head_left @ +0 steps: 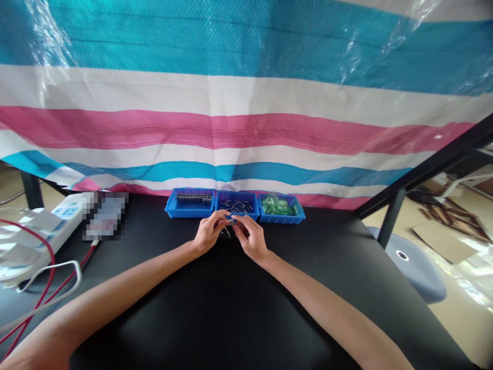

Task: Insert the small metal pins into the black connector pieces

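My left hand (210,234) and my right hand (252,239) meet just in front of the middle blue bin (254,217). Both hands are closed, fingertips pinched around a small grey metal piece (231,222) whose kind is too small to make out. Below the fingertips, thin shiny metal pins (226,234) show against the black table, partly hidden by my hands. Loose slender metal pins or rivets (239,206) lie in the middle bin. In the left blue bin (188,211) stand short metal cylinders (193,198) in rows. Green plastic packets (278,206) fill the right blue bin (283,219).
A striped tarp (246,128) hangs behind the black table (231,308). On the left are a white power strip (67,216), red and white cables (52,267) and a pixelated phone-like object (106,216). A grey stool (416,267) stands beyond the right edge.
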Motion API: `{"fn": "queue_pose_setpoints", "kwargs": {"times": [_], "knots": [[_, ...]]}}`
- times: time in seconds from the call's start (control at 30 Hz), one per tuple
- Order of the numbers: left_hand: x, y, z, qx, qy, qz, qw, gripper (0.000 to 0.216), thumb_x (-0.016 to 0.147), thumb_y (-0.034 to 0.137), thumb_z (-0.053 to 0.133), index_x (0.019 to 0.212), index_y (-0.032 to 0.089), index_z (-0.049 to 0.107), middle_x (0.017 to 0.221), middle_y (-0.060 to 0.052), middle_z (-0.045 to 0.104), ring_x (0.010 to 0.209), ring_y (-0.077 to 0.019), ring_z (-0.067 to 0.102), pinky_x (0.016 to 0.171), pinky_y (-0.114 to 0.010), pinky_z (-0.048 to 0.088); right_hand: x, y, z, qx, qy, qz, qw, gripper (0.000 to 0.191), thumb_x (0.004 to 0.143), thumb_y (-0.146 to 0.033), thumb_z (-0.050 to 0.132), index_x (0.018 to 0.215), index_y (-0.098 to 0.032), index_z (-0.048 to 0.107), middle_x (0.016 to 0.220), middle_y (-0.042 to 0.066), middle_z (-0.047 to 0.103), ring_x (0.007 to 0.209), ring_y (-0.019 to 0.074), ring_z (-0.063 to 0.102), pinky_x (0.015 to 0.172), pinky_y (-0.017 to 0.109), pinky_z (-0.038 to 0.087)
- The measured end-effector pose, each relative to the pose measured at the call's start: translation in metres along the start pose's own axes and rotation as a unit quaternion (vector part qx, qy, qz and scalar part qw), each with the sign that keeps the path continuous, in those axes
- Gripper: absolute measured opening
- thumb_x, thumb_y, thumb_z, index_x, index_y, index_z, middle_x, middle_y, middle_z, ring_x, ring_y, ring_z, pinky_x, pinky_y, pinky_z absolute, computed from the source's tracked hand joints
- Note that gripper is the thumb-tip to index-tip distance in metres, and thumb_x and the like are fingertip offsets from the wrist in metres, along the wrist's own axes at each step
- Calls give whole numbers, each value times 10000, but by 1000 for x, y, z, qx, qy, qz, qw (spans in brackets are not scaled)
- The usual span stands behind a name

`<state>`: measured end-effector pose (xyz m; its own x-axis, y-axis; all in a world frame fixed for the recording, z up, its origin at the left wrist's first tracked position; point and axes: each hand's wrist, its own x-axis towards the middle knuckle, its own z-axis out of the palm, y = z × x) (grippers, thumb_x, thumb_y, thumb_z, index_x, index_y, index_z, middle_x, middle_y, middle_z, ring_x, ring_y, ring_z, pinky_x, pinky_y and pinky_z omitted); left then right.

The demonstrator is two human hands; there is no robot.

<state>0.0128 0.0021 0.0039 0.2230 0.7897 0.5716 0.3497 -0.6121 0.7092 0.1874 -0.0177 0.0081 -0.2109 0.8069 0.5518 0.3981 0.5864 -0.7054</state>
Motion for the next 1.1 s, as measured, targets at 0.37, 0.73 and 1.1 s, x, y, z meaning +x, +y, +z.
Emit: {"fn": "queue_pose_setpoints", "kwargs": {"times": [0.37,0.73,1.1], "knots": [[-1,0,1,9,20,-2,1000,220,951,284,453,1075,180,601,887,-38,686,722,-112,646,692,-207,519,1,2,2,-7,16,28,999,178,938,-309,486,990,-202,617,821,45,622,667,152,581,639,277,492],[4,3,0,36,13,56,998,176,879,258,596,1032,191,652,924,-53,667,694,-109,588,633,-216,498,4,1,-1,4,16,33,999,199,953,-292,455,963,-196,630,830,47,645,721,164,602,662,273,483],[4,6,0,25,23,42,999,183,868,306,608,987,170,634,980,-71,652,598,-80,532,608,-217,493,6,1,0,1,11,33,999,225,957,-283,446,881,-191,637,777,38,599,680,155,563,639,268,456]]}}
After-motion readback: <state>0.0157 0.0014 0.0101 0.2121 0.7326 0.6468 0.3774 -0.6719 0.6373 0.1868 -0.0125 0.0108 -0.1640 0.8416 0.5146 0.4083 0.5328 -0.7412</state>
